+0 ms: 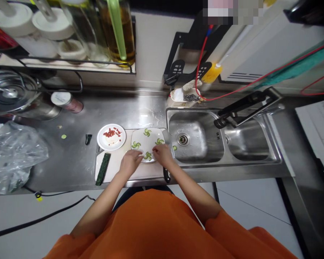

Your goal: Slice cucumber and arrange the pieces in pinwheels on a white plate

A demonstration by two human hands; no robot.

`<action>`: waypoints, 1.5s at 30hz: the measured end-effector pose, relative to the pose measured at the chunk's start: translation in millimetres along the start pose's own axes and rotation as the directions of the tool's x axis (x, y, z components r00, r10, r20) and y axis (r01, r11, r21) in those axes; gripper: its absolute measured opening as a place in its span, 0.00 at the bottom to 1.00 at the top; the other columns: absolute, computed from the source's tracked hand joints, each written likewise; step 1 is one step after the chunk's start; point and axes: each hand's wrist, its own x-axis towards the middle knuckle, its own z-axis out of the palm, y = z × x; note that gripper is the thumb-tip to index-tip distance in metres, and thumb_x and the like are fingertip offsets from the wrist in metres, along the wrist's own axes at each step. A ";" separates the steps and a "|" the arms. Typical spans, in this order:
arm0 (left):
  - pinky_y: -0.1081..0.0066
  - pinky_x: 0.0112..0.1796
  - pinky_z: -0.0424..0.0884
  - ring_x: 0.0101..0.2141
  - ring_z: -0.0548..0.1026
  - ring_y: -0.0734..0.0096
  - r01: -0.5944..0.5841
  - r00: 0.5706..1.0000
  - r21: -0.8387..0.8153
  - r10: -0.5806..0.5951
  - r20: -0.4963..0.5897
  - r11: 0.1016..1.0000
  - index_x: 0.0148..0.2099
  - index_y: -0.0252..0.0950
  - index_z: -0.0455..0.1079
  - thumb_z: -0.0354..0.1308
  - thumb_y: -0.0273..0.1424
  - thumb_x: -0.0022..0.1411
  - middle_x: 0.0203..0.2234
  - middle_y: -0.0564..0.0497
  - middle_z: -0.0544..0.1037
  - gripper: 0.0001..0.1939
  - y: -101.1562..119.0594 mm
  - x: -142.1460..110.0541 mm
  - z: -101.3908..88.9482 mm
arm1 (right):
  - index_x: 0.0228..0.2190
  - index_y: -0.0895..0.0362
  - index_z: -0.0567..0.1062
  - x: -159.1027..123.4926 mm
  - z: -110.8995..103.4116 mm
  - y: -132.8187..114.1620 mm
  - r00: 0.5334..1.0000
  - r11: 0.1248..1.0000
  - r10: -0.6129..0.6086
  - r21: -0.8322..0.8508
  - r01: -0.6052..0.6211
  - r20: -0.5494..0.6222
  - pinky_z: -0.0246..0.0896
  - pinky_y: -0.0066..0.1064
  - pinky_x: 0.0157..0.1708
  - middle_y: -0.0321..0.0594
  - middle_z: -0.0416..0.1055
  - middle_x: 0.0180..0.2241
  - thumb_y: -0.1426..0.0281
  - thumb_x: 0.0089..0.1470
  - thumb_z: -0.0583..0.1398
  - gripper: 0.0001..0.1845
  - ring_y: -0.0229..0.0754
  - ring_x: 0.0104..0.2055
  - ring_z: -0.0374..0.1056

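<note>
A white square plate [143, 135] lies on a white cutting board [118, 162]. Clusters of thin green cucumber slices [147, 132] are set near its four sides, each fanned like a pinwheel. My left hand [131, 162] hovers at the plate's near-left edge, its thumb and forefinger slightly apart beside the nearest cluster [147, 155]. Over the near-right part, my right hand [162, 154] has its fingers pinched together close to the right cluster [159, 141]; anything between them is too small to make out. A length of dark green cucumber [103, 169] rests on the board's left side.
A round white plate [102, 138] holds small red pieces [112, 133]. A black-handled knife [166, 175] lies by the board's near-right edge. To the right is a double sink [202, 140] with a tap. Left are a cucumber end [88, 139], plastic bag [16, 151] and pot [43, 108].
</note>
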 end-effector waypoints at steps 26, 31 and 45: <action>0.65 0.44 0.67 0.41 0.69 0.64 -0.121 0.987 0.066 0.113 0.117 0.990 0.46 0.40 0.73 0.54 0.32 0.60 0.38 0.46 0.75 0.12 7.5 -20.5 26.6 | 0.38 0.49 0.77 -18.3 1.2 -3.3 0.984 0.967 -0.143 -0.198 0.162 0.103 0.48 0.33 0.37 0.43 0.68 0.37 0.66 0.59 0.53 0.13 0.46 0.44 0.53; 0.65 0.44 0.67 0.41 0.69 0.64 -0.117 0.988 0.056 0.110 0.108 0.992 0.46 0.39 0.73 0.54 0.32 0.60 0.38 0.46 0.75 0.12 7.7 -21.6 27.7 | 0.37 0.50 0.78 -15.1 3.2 -1.5 0.979 0.955 -0.163 -0.229 0.187 0.121 0.48 0.33 0.36 0.43 0.67 0.38 0.67 0.59 0.53 0.12 0.47 0.45 0.53; 0.65 0.43 0.68 0.42 0.68 0.64 -0.189 0.977 0.173 0.167 0.136 0.967 0.50 0.39 0.71 0.49 0.23 0.58 0.40 0.45 0.70 0.19 5.0 3.4 18.8 | 0.35 0.51 0.78 -15.2 2.7 -2.0 0.977 0.938 -0.189 -0.274 0.210 0.103 0.46 0.32 0.34 0.43 0.67 0.37 0.68 0.59 0.54 0.11 0.46 0.45 0.53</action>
